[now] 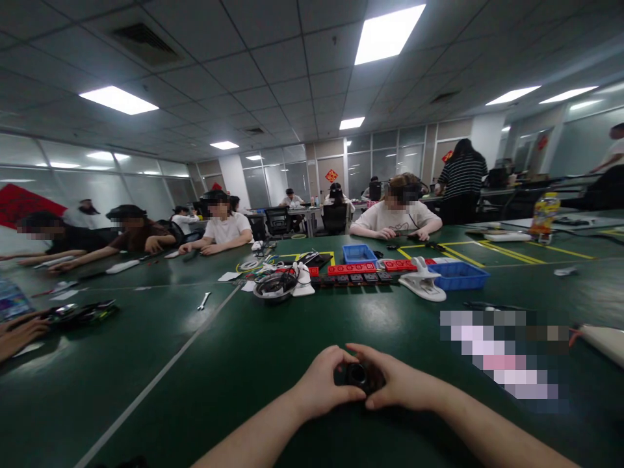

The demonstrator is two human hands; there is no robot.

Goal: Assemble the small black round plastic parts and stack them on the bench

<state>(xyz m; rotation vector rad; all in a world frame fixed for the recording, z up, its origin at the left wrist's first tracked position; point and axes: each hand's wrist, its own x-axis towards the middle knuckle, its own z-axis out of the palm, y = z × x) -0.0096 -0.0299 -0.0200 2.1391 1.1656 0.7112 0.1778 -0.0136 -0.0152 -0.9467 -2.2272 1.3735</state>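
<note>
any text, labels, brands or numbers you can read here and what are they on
Nothing reads clearly.
Red diamond sign on the far glass wall: one gold character, too small to read.
Red banner on the left wall: markings too blurred.
Yellow bottle on the green table: label too blurred.
Small black part held between the left hand and right hand: no print visible.

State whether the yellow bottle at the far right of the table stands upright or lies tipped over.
Upright: the bottle stands on its base on the green table, cap uppermost.
</note>
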